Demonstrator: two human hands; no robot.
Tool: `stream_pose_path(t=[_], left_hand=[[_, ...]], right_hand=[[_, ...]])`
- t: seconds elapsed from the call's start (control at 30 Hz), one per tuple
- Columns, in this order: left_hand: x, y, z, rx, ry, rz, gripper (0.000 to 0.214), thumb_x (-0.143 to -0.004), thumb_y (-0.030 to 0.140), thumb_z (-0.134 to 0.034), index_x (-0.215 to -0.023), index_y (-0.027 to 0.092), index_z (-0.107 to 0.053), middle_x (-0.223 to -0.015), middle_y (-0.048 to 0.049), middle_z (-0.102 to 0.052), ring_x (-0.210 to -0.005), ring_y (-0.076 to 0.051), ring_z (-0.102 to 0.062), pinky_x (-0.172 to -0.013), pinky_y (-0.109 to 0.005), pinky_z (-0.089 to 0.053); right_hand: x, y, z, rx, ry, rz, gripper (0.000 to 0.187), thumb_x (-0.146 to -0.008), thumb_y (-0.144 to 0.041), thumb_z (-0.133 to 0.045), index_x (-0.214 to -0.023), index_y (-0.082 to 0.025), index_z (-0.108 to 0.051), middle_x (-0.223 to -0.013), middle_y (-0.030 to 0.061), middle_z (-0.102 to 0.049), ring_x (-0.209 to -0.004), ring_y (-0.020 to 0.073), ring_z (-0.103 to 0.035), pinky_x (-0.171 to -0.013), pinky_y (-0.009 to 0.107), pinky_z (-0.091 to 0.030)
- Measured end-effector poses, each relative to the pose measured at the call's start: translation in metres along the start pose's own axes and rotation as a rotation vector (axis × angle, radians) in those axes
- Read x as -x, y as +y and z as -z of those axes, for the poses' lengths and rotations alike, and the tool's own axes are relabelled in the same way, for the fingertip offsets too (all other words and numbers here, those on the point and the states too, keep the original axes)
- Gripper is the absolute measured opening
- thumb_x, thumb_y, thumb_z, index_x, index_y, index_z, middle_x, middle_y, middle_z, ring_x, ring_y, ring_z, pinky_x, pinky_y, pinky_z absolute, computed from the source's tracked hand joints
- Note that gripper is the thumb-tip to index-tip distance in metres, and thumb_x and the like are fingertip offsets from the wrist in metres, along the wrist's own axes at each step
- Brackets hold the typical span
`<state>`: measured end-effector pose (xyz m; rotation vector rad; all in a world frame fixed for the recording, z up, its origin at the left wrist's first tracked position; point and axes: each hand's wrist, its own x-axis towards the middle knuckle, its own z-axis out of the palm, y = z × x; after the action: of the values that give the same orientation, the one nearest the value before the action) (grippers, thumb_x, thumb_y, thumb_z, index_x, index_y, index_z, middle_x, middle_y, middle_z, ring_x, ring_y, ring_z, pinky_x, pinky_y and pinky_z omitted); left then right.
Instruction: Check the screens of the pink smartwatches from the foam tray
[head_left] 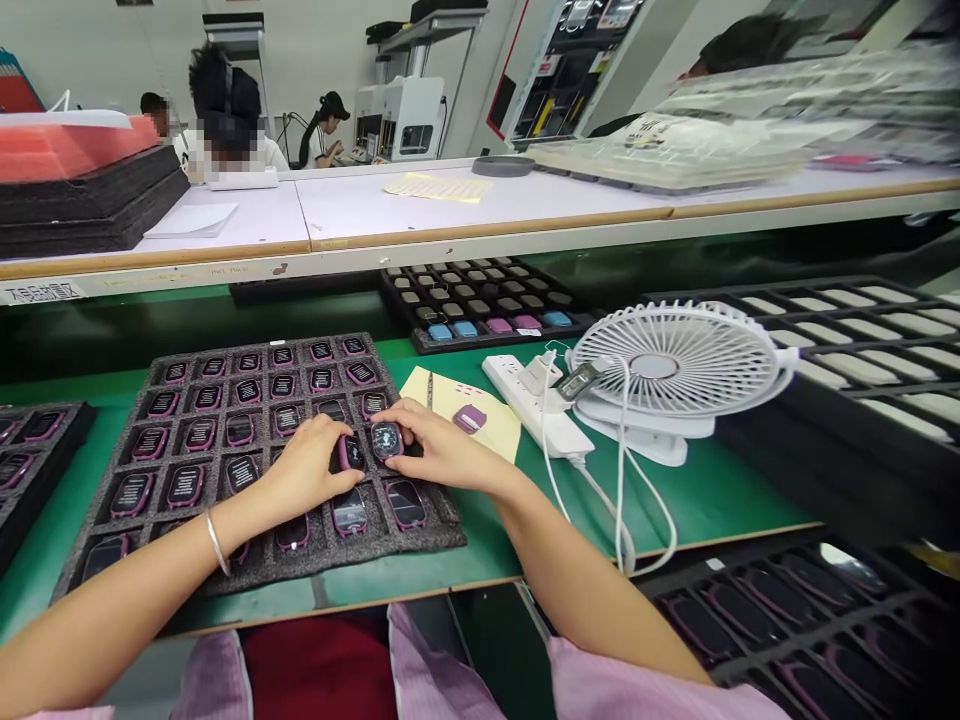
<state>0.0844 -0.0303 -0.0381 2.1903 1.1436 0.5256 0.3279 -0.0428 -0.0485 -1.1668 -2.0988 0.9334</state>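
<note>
A dark grey foam tray point(311, 552) lies on the green table, its pockets holding rows of purple-framed smartwatch bodies, many with lit text on their screens. Above its right part, my left hand point(311, 462) grips one smartwatch point(351, 452) between thumb and fingers. My right hand point(439, 445) pinches another smartwatch point(387, 440) by its edges; that screen is lit with a pattern. Both watches are side by side, close together, tilted toward me. Fingers hide part of the pockets beneath.
Right of the tray lie a yellow paper point(499, 432) with a purple piece point(470, 419), a white power strip point(536, 405) with cables, and a white fan point(667, 365). More trays point(480, 300) stand under the shelf point(450, 235) and at both sides. Other people sit beyond.
</note>
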Motion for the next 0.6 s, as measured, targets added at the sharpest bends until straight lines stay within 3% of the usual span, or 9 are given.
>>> stream_pose_path(t=[0.07, 0.23, 0.3, 0.47, 0.6], left_hand=[[-0.002, -0.001, -0.001, -0.133, 0.015, -0.017, 0.041, -0.077, 0.032, -0.077, -0.115, 0.018, -0.068, -0.109, -0.0105, -0.061, -0.107, -0.032, -0.055, -0.1, -0.053, -0.047], [0.007, 0.009, 0.007, -0.39, -0.071, -0.052, 0.055, -0.087, 0.048, -0.071, -0.131, 0.016, -0.065, -0.119, -0.0154, -0.058, -0.109, -0.034, -0.051, -0.097, -0.052, -0.046], [0.019, 0.014, 0.019, -0.445, -0.01, -0.077, 0.059, -0.088, 0.051, -0.069, -0.136, 0.018, -0.062, -0.124, -0.0163, -0.058, -0.112, -0.035, -0.05, -0.097, -0.052, -0.045], [0.081, -0.004, 0.078, -0.529, 0.304, -0.025, 0.047, -0.095, 0.056, -0.054, -0.128, 0.026, -0.068, -0.116, -0.0118, -0.064, -0.108, -0.032, -0.055, -0.096, -0.049, -0.045], [0.155, -0.039, 0.114, -0.529, 0.429, 0.241, 0.047, -0.092, 0.064, -0.051, -0.101, 0.023, -0.072, -0.1, -0.01, -0.07, -0.097, -0.033, -0.062, -0.092, -0.048, -0.046]], right_hand=[[0.001, 0.0, 0.001, 0.109, -0.031, 0.047, 0.052, -0.081, -0.015, -0.068, -0.132, -0.017, -0.061, -0.115, 0.0095, -0.055, -0.105, 0.0258, -0.062, -0.1, 0.047, -0.052], [0.002, 0.003, 0.004, 0.151, -0.088, 0.072, 0.063, -0.087, -0.021, -0.065, -0.148, -0.02, -0.05, -0.13, 0.0123, -0.052, -0.127, 0.0287, -0.054, -0.114, 0.052, -0.041], [0.003, 0.004, 0.005, 0.183, -0.046, 0.081, 0.063, -0.089, -0.025, -0.065, -0.15, -0.024, -0.047, -0.138, 0.0127, -0.049, -0.135, 0.0299, -0.049, -0.117, 0.053, -0.039], [0.007, -0.011, -0.003, 0.267, 0.056, 0.126, 0.043, -0.098, -0.027, -0.055, -0.14, -0.026, -0.056, -0.135, 0.013, -0.055, -0.129, 0.0299, -0.056, -0.112, 0.053, -0.046], [-0.002, -0.049, -0.029, 0.296, -0.121, 0.222, 0.033, -0.101, -0.022, -0.052, -0.132, -0.023, -0.062, -0.126, 0.0141, -0.061, -0.117, 0.0284, -0.063, -0.101, 0.047, -0.053]])
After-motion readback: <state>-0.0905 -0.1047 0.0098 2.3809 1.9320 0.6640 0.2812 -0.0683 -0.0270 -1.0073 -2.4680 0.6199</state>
